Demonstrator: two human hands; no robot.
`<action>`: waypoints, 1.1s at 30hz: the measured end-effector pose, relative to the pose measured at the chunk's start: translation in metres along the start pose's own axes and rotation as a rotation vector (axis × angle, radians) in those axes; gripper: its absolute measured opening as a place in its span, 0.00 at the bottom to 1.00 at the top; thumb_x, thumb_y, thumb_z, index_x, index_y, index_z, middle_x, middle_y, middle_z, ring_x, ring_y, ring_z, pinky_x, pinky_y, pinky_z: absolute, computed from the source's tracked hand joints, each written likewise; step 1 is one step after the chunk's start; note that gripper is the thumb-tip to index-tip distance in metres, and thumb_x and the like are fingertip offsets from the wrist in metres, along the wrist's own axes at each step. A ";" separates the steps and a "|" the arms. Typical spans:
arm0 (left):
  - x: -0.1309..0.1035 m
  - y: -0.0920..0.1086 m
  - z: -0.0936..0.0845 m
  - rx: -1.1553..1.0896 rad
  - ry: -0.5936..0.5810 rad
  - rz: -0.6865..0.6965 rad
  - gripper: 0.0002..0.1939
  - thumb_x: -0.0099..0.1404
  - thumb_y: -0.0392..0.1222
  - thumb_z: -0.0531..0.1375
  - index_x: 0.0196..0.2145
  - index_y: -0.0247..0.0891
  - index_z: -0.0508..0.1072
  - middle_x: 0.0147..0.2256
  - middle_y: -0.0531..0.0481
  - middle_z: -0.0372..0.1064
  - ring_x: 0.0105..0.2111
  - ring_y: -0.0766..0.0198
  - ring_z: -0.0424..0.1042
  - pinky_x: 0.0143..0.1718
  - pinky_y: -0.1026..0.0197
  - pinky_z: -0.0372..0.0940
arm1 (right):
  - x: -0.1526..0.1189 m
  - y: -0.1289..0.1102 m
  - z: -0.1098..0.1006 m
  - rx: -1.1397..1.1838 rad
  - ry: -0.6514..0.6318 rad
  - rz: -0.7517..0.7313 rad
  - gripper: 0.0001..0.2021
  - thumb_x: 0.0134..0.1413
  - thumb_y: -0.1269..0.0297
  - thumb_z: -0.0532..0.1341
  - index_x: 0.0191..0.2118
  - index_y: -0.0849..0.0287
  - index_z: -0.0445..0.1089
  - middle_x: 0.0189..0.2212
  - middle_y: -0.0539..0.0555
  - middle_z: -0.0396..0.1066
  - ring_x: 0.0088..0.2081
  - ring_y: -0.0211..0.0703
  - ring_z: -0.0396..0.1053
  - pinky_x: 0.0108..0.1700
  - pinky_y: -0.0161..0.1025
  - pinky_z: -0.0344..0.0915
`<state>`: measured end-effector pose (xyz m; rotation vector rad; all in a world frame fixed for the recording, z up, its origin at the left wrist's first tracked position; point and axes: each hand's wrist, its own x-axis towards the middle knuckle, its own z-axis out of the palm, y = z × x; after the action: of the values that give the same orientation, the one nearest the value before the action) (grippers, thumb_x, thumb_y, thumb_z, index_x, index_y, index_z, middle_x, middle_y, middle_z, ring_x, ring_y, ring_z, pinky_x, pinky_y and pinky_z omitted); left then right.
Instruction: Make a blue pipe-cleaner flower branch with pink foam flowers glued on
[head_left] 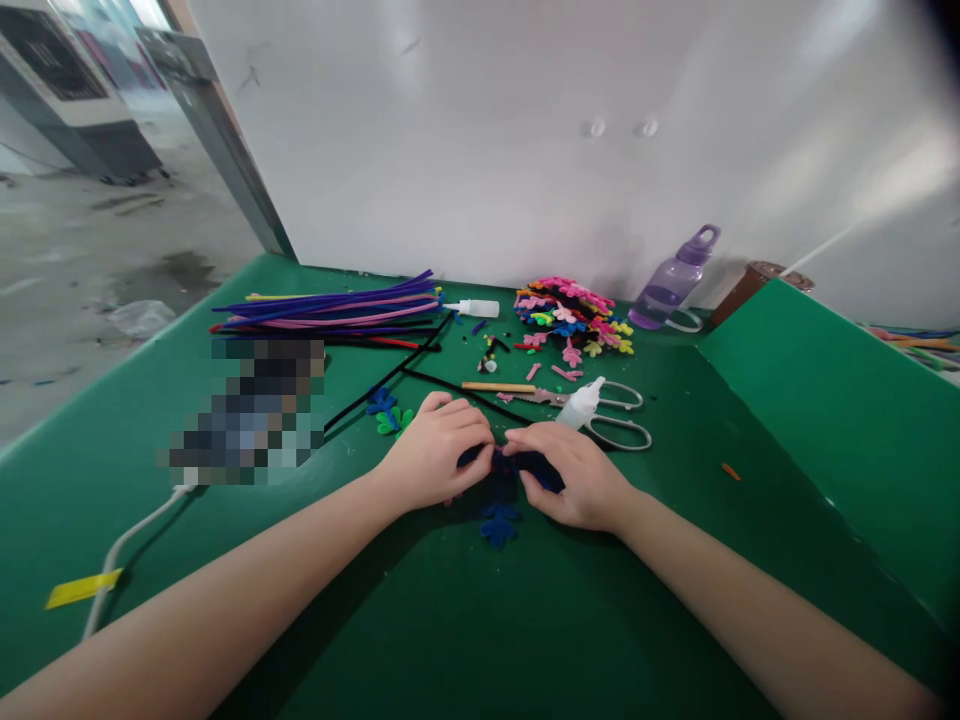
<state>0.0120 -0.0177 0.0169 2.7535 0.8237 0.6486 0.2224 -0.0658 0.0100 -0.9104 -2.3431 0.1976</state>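
My left hand (442,452) and my right hand (576,474) almost meet at the middle of the green table. Both have bent fingers pinching at a small dark blue fuzzy piece (502,461), largely hidden by the fingertips. Just below it lies a blue leaf-shaped pipe-cleaner piece (499,525). Beside my left hand are a green leaf shape (391,421) and another blue one (381,401). A white glue bottle (579,404) stands tilted behind my right hand, next to scissors (626,436) with grey handles. Under my left palm something pinkish barely shows.
Long pipe cleaners (330,308) lie at the back left, near a second glue bottle (478,308). A pile of colourful leaf shapes (574,312) sits at the back. Further right are a purple water bottle (671,280) and a green partition (832,430). A pixelated object (251,410) with a cable (112,555) occupies the left.
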 end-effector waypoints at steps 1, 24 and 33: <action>0.000 0.000 0.000 0.001 0.005 0.001 0.11 0.64 0.40 0.49 0.30 0.38 0.70 0.32 0.51 0.70 0.35 0.64 0.65 0.43 0.54 0.50 | 0.000 0.000 0.000 -0.003 0.015 -0.003 0.26 0.50 0.72 0.57 0.56 0.56 0.53 0.42 0.54 0.71 0.45 0.44 0.67 0.49 0.46 0.65; 0.001 -0.034 -0.070 0.659 -0.272 -0.253 0.08 0.55 0.27 0.54 0.28 0.36 0.70 0.28 0.45 0.71 0.31 0.57 0.70 0.32 0.57 0.54 | 0.010 0.016 -0.001 -0.049 0.794 0.332 0.31 0.43 0.67 0.62 0.54 0.54 0.49 0.53 0.61 0.51 0.54 0.55 0.54 0.50 0.57 0.59; -0.008 -0.057 -0.069 0.554 -0.366 -0.196 0.04 0.54 0.35 0.57 0.25 0.40 0.71 0.28 0.47 0.70 0.29 0.59 0.68 0.30 0.59 0.55 | 0.011 0.019 0.000 0.174 0.691 0.441 0.30 0.49 0.67 0.60 0.55 0.50 0.44 0.57 0.62 0.48 0.56 0.55 0.56 0.54 0.60 0.57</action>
<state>-0.0526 0.0290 0.0582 3.0478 1.3112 -0.1516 0.2271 -0.0443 0.0086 -1.1707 -1.4589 0.2167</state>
